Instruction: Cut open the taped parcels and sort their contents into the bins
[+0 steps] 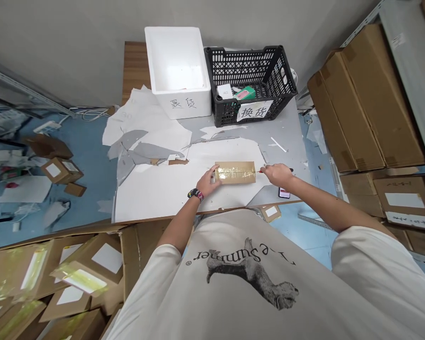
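Note:
A small flat cardboard box (235, 178) lies on the white-covered table, with shiny yellowish tape running along its middle. My left hand (208, 181) grips the box's left end, fingers and thumb on opposite edges. A dark watch is on that wrist. At the other end, my right hand (276, 175) is closed around a slim red and black cutter (260, 172). Its tip is at the right edge of the box, in line with the tape. Most of the cutter is hidden by my fingers. A phone (284, 192) lies just below my right hand.
Behind the box stand a white foam box (186, 105) and a black plastic crate (226, 111) holding small packages. Torn paper (141, 118) covers the table's left side. Large cartons (382, 94) fill shelves at right; taped parcels (88, 259) pile up lower left.

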Demonstrator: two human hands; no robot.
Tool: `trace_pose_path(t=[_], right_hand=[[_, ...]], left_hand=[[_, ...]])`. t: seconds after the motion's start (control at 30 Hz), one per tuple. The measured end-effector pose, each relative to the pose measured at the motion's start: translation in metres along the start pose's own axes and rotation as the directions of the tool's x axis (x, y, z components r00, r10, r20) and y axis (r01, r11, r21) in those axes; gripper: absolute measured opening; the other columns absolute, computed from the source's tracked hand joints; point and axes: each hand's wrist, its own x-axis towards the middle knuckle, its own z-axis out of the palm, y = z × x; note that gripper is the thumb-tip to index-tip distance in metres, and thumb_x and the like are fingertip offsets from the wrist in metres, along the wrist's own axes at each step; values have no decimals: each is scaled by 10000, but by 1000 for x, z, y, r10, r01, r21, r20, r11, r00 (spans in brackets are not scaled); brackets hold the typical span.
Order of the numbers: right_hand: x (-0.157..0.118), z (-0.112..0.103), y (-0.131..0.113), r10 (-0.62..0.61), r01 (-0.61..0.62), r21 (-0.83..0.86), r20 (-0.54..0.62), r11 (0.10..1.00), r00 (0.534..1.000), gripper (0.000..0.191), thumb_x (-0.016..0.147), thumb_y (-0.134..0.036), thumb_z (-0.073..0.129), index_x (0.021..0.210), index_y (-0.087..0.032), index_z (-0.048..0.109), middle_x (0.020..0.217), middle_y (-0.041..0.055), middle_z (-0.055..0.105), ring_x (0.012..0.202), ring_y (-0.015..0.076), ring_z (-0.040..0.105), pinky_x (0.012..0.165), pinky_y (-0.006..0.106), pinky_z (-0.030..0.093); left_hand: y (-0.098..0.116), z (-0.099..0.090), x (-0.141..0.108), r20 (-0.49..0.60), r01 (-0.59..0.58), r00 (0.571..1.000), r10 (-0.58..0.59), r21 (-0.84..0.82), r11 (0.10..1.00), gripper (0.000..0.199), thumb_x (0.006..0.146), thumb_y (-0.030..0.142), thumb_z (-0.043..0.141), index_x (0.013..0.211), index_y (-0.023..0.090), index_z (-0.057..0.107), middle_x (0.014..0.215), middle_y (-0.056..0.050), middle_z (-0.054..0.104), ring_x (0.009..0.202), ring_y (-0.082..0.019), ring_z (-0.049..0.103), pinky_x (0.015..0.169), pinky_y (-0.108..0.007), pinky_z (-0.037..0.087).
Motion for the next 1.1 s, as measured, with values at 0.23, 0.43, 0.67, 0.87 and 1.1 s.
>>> trace_pose_path(t=[0.23, 0.43, 0.67, 0.87, 1.1], right_hand=[[2, 35, 21, 36, -34, 48, -53, 998, 998, 544, 1134, -111, 394, 1601, -233, 643, 1422, 187, 793, 1187, 310, 796, 928, 381, 514], [2, 49, 27, 86, -75, 152, -67, 986, 994, 498, 1197, -236, 377, 1617, -259, 645, 1496, 142, 779, 1220, 279, 764, 915, 350, 513], [4, 47, 33, 45, -33, 120, -96, 992, 994, 528, 1148, -176, 459, 1642, -248, 630, 1479, 166, 773, 1222, 276, 738, 978, 357, 497], [2, 46, 40, -19, 17, -15, -106, 1000, 994, 635, 1067, -57, 459, 1672, -212, 579, 1443, 201, 761, 1206, 295, 711, 966, 374, 463], [-13, 66, 53, 55, -49, 51, -126, 998, 990, 595, 1077, -75, 465, 1639, -210, 604, 1384, 233, 767, 1225, 316, 701, 980, 385, 439]], left_hand=[[-3, 2, 4, -3, -49, 999, 49, 13, 999, 798, 985, 506, 777, 1728, 353, 533, 1491, -111, 721, 1175, -342, 727, 1061, -530, 609], [-7, 3, 6, -3, -85, 996, 85, 0, 996, 825, 987, 518, 783, 1750, 364, 508, 1547, -115, 703, 1254, -372, 730, 1103, -564, 603], [-9, -3, 7, 15, -82, 997, 81, 42, 996, 812, 997, 532, 771, 1747, 364, 508, 1551, -128, 712, 1374, -386, 704, 1163, -598, 582], [-14, -1, 8, -2, -114, 993, 114, 44, 993, 832, 990, 510, 774, 1758, 374, 485, 1625, -104, 674, 1430, -358, 674, 1226, -583, 551], [-8, -4, 5, 1, -101, 995, 102, 134, 986, 818, 997, 505, 764, 1752, 341, 497, 1625, -128, 655, 1462, -397, 628, 1279, -621, 488]])
